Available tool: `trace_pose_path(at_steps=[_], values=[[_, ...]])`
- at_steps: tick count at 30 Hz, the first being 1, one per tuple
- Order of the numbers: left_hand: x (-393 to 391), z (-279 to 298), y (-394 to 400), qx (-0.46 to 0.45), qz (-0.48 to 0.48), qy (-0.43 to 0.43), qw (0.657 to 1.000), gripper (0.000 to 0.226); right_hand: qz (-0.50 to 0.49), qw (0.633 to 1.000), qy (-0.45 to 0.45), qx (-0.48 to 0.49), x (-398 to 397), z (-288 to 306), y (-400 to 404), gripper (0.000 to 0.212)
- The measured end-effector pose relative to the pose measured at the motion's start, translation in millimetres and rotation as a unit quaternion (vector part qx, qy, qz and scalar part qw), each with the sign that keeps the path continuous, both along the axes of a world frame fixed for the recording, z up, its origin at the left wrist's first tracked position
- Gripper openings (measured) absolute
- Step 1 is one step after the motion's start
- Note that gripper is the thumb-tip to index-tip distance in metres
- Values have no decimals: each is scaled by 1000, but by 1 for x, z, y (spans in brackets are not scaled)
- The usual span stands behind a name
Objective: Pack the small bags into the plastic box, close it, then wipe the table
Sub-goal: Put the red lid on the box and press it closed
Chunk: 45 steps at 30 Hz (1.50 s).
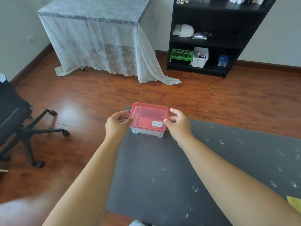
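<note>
Fingers (126,119) of the left hand (116,123) curl around the left end of the plastic box (148,123), thumb lying over the edge of the red lid (149,115) and the other digits tucked by the dark latch at that end. On the opposite end, the right hand (178,123) pinches the lid's red tab between thumb and forefinger, the remaining digits spread loosely above it. Both hands are therefore closed on the box, one per short end; this reads as the hold for working the two side latches, either pressing them home or releasing them.

Taking the box as the landmark, it stands on the far left corner of the grey tabletop (162,168), close to the edge, with the floor just beyond and to its left. Keeping it seated on the surface lets the person press against something firm rather than bear its weight.

Its lid sits level on the clear base. Through the tinted top the inside looks empty, though reflections make that uncertain; no small bags are visible in it or anywhere around it. A white label is stuck on the lid near the right-hand corner closest to the person.

Nearer the person and to the right of the box, the tabletop carries scattered white smudges (221,141), presumably what the wiping is meant to clear. A yellow cloth-like corner (294,203) shows far to the right, at the picture's edge.
</note>
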<state>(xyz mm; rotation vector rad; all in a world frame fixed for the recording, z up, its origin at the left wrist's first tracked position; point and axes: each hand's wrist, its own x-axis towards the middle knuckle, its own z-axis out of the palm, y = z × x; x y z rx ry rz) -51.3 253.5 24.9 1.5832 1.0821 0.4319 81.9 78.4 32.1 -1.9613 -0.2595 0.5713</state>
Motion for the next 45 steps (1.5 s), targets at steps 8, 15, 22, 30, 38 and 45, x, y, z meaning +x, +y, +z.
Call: trace_pose_path(at_steps=[8,15,22,30,38,45], values=[[13,-8,11,55,-28,63,996,19,-14,996,-62,-60,6,-18,21,41],[13,-10,12,43,-26,62,997,16,-14,997,-42,-64,5,-25,17,40],[13,-16,20,25,-38,63,997,10,-24,999,-5,-48,4,-29,11,37],[9,-32,19,46,-35,113,992,36,-1,998,0,-69,6,-34,6,39],[14,-30,14,-10,-61,70,996,13,-90,978,189,-20,-1,-35,16,67],[14,-32,-1,120,-32,78,989,29,-103,992,66,-21,-18,-29,20,12]])
